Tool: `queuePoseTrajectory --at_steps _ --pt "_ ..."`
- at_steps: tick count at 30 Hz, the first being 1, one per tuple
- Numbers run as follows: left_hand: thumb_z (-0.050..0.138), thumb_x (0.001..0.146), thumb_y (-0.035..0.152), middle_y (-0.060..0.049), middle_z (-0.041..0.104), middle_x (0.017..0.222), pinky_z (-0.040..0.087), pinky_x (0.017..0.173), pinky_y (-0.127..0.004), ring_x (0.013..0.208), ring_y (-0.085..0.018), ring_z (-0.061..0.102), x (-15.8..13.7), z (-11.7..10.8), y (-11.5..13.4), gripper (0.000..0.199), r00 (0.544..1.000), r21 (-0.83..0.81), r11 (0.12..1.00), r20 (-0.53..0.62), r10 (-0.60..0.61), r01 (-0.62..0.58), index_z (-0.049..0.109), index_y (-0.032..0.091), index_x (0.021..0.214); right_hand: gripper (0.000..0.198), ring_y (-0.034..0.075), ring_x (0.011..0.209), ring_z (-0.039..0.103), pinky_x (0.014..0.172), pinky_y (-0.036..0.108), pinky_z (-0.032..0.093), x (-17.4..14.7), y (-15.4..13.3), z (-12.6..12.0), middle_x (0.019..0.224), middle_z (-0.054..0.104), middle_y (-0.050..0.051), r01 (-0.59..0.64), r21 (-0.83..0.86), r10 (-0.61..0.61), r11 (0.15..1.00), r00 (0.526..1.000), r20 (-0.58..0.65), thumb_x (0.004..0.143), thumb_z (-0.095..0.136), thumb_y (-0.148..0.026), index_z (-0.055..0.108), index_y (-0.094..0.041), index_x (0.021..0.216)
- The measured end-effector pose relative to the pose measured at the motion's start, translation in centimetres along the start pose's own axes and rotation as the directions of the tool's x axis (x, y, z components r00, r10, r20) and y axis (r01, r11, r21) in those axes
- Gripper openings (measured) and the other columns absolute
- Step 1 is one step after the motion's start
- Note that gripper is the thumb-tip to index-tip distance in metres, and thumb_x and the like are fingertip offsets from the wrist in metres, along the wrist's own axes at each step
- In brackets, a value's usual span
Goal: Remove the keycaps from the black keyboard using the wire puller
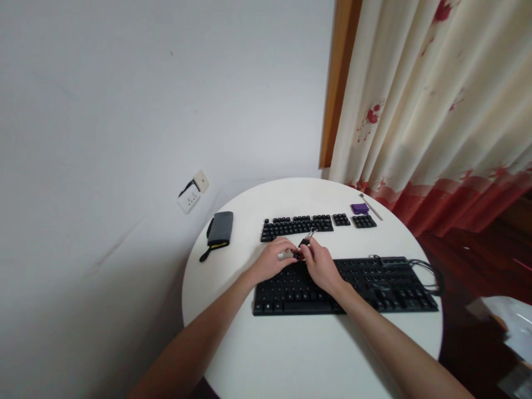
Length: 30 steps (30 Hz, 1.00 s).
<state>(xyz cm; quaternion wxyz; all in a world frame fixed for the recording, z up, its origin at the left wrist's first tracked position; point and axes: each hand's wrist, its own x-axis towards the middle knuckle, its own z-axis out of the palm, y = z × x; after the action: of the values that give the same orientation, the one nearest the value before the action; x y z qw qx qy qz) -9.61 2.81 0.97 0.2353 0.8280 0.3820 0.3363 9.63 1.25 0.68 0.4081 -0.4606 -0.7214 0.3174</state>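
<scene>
A black keyboard (307,306) lies across the table, many of its upper keycaps off and the bottom row still on. Above its upper left part, my right hand (322,266) grips a keycap puller (305,242) with a dark body and thin metal wires pointing away from me. My left hand (272,259) is beside it, thumb and fingers pinched around a small black keycap (296,255) at the puller's near end. Exactly how the keycap meets the puller is hidden by my fingers. Loose keycaps (297,226) lie in rows just beyond my hands.
On the round white table (249,343) are more keycap groups (364,221), a folded purple cloth (359,209), a toothbrush (371,207) and a grey pouch (221,227). A coiled cable (432,280) hangs near the right edge. The wall (124,138) borders the left side.
</scene>
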Motion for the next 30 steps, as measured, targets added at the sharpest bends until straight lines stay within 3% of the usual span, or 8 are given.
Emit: queuePoseTrajectory --at_steps 6,12,17,20,23,27,30 --pt "0.068 0.085 0.024 -0.004 0.064 0.098 0.047 0.088 -0.033 0.094 -0.019 0.056 -0.1 -0.1 1.0 0.018 1.000 0.071 0.997 0.008 -0.026 0.025 0.060 0.020 0.101 0.019 0.021 0.070 0.066 0.068 0.029 0.046 0.0 -0.1 0.0 0.075 0.067 0.004 -0.016 0.016 0.017 1.000 1.000 -0.023 0.099 0.040 -0.033 0.052 -0.022 0.090" --pt "0.056 0.094 0.026 -0.007 0.064 0.106 0.044 0.096 -0.038 0.104 -0.022 0.055 0.1 -0.3 2.0 0.015 0.987 0.255 0.955 0.086 0.134 -0.151 0.062 0.021 0.107 0.023 0.019 0.064 0.061 0.065 0.028 0.044 0.0 -0.4 -0.2 0.069 0.063 0.002 0.003 0.035 -0.001 0.999 0.997 -0.072 0.099 0.038 -0.035 0.047 -0.023 0.082" --pt "0.058 0.092 0.024 -0.007 0.061 0.110 0.044 0.096 -0.040 0.105 -0.023 0.051 0.0 0.1 2.4 0.016 0.985 0.366 0.915 0.073 0.154 -0.170 0.066 0.022 0.106 0.023 0.018 0.060 0.056 0.061 0.028 0.041 0.0 0.0 0.0 0.066 0.059 0.001 -0.003 0.017 0.005 1.000 0.996 -0.093 0.098 0.038 -0.036 0.046 -0.023 0.081" --pt "0.063 0.089 0.024 -0.007 0.060 0.112 0.044 0.097 -0.042 0.106 -0.024 0.050 -0.1 0.5 2.7 0.017 0.990 0.347 0.927 0.035 0.140 -0.143 0.068 0.023 0.105 0.024 0.017 0.057 0.053 0.058 0.027 0.039 0.0 0.2 0.2 0.063 0.057 0.000 -0.006 0.004 0.006 1.000 0.995 -0.100 0.098 0.039 -0.036 0.046 -0.023 0.079" --pt "0.068 0.086 0.026 -0.007 0.059 0.112 0.044 0.096 -0.041 0.107 -0.023 0.049 0.0 0.5 2.5 0.015 0.990 0.282 0.956 -0.082 0.113 -0.085 0.070 0.024 0.101 0.027 0.017 0.057 0.054 0.058 0.027 0.039 0.1 0.2 0.2 0.063 0.057 0.000 -0.020 0.019 0.022 1.000 0.993 -0.120 0.098 0.040 -0.038 0.046 -0.023 0.077" --pt "0.074 0.080 0.024 -0.005 0.056 0.114 0.043 0.097 -0.041 0.107 -0.024 0.047 0.5 -0.6 0.2 0.014 0.941 0.279 0.956 -0.337 0.005 0.095 0.071 0.024 0.094 0.031 0.017 0.060 0.060 0.062 0.027 0.043 0.2 0.2 0.1 0.069 0.065 0.003 -0.060 0.102 0.073 0.993 0.989 -0.132 0.099 0.038 -0.040 0.052 -0.021 0.079" --pt "0.077 0.076 0.022 -0.004 0.055 0.119 0.039 0.100 -0.045 0.110 -0.025 0.045 0.7 -1.5 -2.2 0.013 0.933 0.348 0.915 -0.350 -0.076 0.205 0.073 0.025 0.088 0.031 0.017 0.060 0.062 0.063 0.027 0.044 0.2 0.1 0.1 0.069 0.067 0.003 -0.073 0.112 0.088 0.991 0.986 -0.143 0.099 0.039 -0.040 0.054 -0.020 0.080"
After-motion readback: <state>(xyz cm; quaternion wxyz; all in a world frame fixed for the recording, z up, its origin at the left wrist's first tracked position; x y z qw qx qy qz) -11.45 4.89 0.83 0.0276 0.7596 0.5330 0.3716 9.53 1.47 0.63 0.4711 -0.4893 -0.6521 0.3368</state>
